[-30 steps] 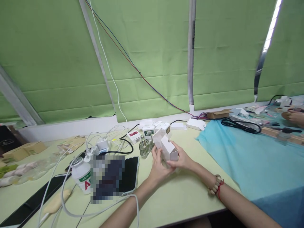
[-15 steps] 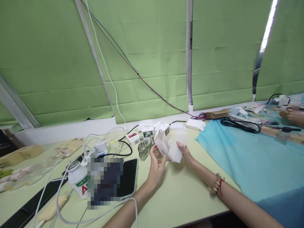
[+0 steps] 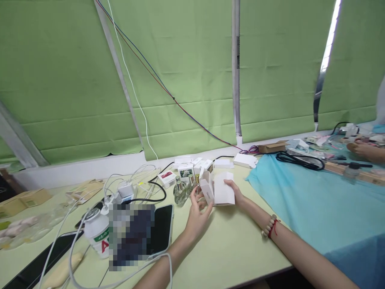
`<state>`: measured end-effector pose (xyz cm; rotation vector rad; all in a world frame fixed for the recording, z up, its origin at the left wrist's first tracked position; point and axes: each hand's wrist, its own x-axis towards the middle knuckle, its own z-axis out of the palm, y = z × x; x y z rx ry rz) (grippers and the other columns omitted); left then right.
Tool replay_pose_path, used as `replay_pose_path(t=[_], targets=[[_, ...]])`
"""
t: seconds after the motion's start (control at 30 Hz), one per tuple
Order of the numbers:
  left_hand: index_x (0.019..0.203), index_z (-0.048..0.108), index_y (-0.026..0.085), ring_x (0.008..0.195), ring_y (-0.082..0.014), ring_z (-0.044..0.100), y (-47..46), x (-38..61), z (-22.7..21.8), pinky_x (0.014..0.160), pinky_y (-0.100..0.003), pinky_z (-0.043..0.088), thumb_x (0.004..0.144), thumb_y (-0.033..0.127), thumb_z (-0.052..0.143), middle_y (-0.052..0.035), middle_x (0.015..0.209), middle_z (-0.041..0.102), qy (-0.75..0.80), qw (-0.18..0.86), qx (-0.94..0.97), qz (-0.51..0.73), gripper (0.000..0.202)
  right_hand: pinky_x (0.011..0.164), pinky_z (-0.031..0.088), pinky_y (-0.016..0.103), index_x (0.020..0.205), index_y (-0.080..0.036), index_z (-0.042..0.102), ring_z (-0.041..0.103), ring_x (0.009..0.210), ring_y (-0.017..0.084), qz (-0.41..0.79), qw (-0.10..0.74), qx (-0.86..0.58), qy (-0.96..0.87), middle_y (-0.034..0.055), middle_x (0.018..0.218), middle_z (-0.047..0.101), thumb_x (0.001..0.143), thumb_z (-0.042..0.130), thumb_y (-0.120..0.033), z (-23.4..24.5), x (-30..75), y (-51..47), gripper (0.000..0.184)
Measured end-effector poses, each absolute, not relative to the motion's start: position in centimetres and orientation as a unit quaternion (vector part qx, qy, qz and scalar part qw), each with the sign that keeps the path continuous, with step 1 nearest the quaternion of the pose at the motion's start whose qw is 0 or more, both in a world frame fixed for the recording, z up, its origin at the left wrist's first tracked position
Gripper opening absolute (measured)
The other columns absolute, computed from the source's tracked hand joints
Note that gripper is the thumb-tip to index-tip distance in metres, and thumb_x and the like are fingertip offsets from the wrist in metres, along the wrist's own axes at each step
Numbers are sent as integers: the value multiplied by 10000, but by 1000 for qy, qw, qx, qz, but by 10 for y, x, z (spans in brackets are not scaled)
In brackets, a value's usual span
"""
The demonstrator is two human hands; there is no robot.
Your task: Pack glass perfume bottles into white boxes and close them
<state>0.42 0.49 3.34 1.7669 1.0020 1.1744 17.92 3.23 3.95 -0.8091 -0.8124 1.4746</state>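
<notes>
While your left hand (image 3: 197, 216) is gripping printed white cardboard (image 3: 207, 189), your right hand (image 3: 237, 194) is pinching a white panel (image 3: 223, 192) beside it, both being held over the desk (image 3: 237, 249), near glass bottles (image 3: 180, 194).

room: tabletop (image 3: 237, 241), right hand (image 3: 235, 193) to near edge | ahead: glass bottles (image 3: 181, 196), white boxes (image 3: 186, 171) | left: phone (image 3: 162, 229), white container (image 3: 95, 230)

- Packaging (image 3: 224, 190) between the left hand (image 3: 197, 216) and the right hand (image 3: 236, 193), above the table (image 3: 240, 245).
- Bottles (image 3: 181, 193) just left of the packaging.
- Small boxes (image 3: 185, 172) on the table, behind the bottles.
- Phone (image 3: 162, 230) left of the left hand; drink container (image 3: 96, 230) farther left.
- Cloth (image 3: 297, 200) over the table's right side, coiled cable (image 3: 300, 161) on its far part.
- Curtain (image 3: 192, 60) behind the table.
</notes>
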Motion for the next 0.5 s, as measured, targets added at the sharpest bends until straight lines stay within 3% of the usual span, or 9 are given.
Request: replay_pose_path(t=[0.2, 0.4, 0.5], targets=[[1369, 111, 271, 924, -170, 600, 6, 4, 32, 819, -355, 489, 796, 434, 600, -109, 1171, 501, 398, 377, 702, 455, 770, 705, 479, 314, 850, -138, 613, 621, 729, 212, 647, 547, -362, -389, 104, 859, 668, 703, 543, -545, 34, 186, 34, 439], [1386, 104, 263, 936, -199, 599, 6, 2, 32, 808, -367, 486, 711, 401, 672, -110, 1166, 520, 444, 296, 722, 440, 893, 776, 465, 315, 989, -145, 599, 610, 824, 216, 624, 510, -429, -408, 86, 919, 662, 743, 535, -541, 38, 183, 23, 470], [1376, 142, 236, 920, -192, 600, 6, 0, 33, 808, -350, 487, 712, 342, 655, -116, 1165, 529, 434, 290, 727, 446, 846, 808, 465, 324, 1070, -153, 586, 605, 856, 221, 616, 505, -427, -428, 85, 949, 655, 758, 541, -512, 43, 182, 19, 478]])
